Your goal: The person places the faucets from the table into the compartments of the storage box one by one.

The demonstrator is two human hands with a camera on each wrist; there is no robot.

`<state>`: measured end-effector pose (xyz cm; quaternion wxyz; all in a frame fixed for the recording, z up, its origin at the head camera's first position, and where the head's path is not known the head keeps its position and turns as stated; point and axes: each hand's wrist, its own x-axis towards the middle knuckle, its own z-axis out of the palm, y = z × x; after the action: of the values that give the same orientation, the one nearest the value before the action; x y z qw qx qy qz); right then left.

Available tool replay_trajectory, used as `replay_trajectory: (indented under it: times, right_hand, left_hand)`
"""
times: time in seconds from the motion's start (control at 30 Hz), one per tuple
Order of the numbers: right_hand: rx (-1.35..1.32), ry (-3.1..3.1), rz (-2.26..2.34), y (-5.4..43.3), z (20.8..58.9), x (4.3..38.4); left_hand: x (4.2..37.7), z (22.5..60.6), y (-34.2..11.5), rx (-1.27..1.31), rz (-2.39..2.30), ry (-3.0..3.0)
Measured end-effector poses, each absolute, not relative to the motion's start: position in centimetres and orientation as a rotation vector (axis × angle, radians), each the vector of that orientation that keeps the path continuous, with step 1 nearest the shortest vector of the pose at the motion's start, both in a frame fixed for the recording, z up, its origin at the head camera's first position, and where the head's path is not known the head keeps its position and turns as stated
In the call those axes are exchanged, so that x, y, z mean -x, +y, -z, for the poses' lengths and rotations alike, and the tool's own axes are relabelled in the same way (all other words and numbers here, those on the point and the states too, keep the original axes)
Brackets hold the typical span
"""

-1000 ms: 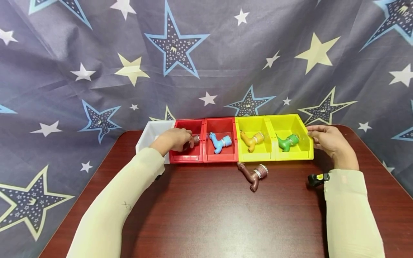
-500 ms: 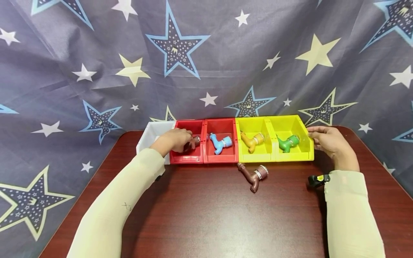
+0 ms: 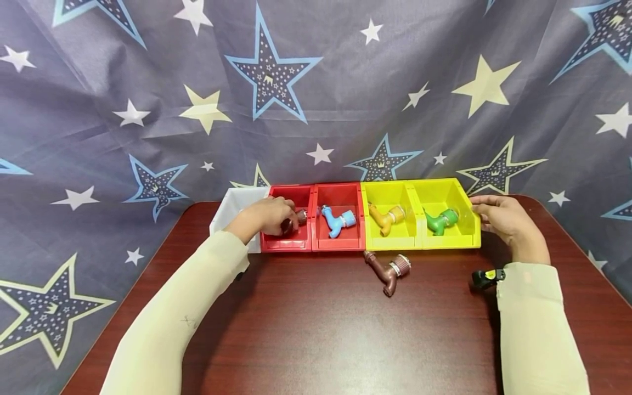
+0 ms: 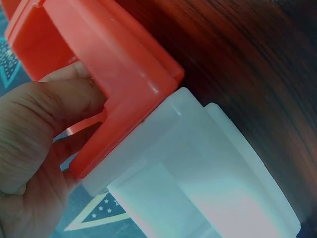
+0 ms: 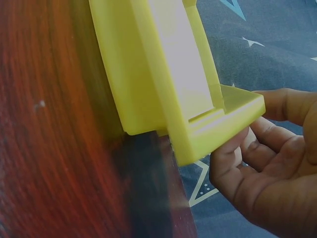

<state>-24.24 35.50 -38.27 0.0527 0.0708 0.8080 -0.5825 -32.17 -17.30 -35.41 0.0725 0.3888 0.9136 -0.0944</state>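
Observation:
My left hand (image 3: 269, 215) reaches into the left red bin (image 3: 286, 246), its fingers round a brown tap (image 3: 301, 216) whose ribbed knob sticks out past them. In the left wrist view the red bin's wall hides the tap. At the row's other end my right hand (image 3: 508, 222) grips the side edge of the end yellow bin (image 5: 223, 130), with bent fingers against its outer wall. A green tap (image 3: 443, 221) lies inside that bin. Another brown tap (image 3: 389, 271) lies on the table in front of the row.
A blue tap (image 3: 338, 220) lies in the second red bin (image 3: 338, 243) and an orange-yellow tap (image 3: 387, 218) in the other yellow bin (image 3: 392, 243). A white bin (image 3: 232, 206) ends the row at left. Behind the wooden table (image 3: 345, 340) hangs a star-patterned cloth (image 3: 345, 109).
Both hands keep their places at the bins, and the taps lie as before. The whole scene has shifted slightly downward in the head view.

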Motion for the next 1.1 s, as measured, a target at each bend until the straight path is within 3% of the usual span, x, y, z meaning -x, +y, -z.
replay_trajectory:
  times: [0.47,1.1]
  right_hand:
    - [-0.221,2.491,1.750,35.3,38.3,24.1]
    - [-0.208,2.499,1.754,35.3,38.3,24.1]
  left_hand:
    - [31.3,34.6,-18.4,-1.336,-0.218,2.943]
    - [28.1,34.7,-14.0,-1.684,-0.323,3.005]
